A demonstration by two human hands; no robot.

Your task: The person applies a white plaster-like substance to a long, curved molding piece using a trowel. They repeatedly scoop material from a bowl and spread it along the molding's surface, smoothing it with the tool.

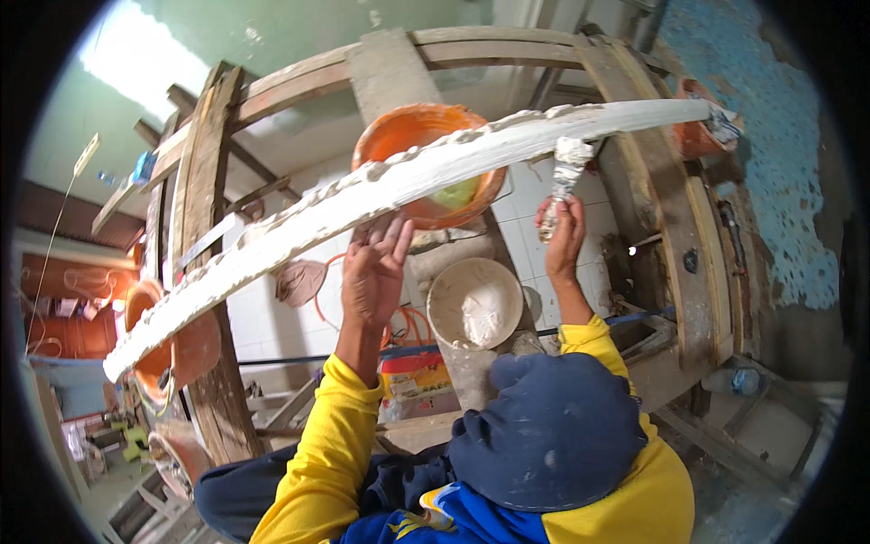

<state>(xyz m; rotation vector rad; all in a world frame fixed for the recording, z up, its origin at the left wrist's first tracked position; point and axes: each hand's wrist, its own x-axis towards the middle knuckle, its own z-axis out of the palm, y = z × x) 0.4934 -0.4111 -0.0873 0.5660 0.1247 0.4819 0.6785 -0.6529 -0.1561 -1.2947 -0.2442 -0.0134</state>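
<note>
A long white plaster strip (385, 188) with a lumpy upper edge slants across the view, from low at the left to high at the right. My left hand (373, 263) is just below its middle, fingers stretched up to its lower edge. In my right hand (565, 238) is a short-handled tool (569, 163) caked in white plaster, flared at its far end and close under the strip. Plaster hides the tool's exact kind. Between my forearms, a pale round bowl (446, 299) holds white paste. Behind the strip stands an orange basin (399, 136), partly hidden by it.
Timber beams (517, 54) frame the work area, with a plank (390, 77) crossing the far beam. Orange buckets stand under the strip's left end (195, 349) and right end (696, 136). A dark cap (548, 431) fills the lower middle. White tiles (281, 331) show below.
</note>
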